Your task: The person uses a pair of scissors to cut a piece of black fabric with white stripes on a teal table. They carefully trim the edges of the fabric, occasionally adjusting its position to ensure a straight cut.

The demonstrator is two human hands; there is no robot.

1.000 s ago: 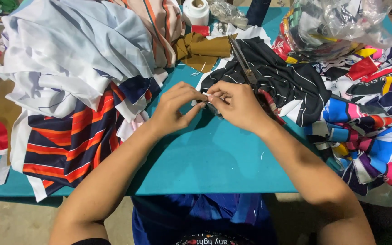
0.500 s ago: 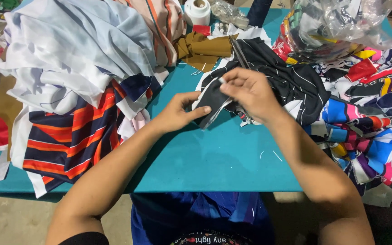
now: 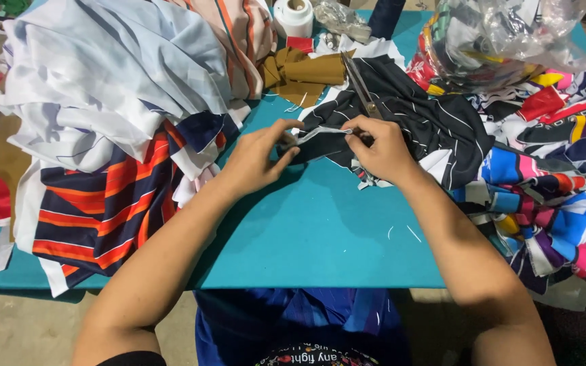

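My left hand (image 3: 260, 157) and right hand (image 3: 377, 146) pinch a narrow grey fabric strip (image 3: 321, 133) taut above the teal bench (image 3: 320, 230), apparently joined to black pinstriped cloth (image 3: 428, 122).

Narrow strip of grey-white fabric (image 3: 320, 133), stretched taut and roughly level between two pinch points, raised slightly above teal tabletop. Left end bunched and dark, right end thinner and paler. Attached to, or lying against, black cloth with thin white stripes (image 3: 415, 118), crumpled in loose folds, spread over the table's far right portion. Exact join between strip and cloth not discernible
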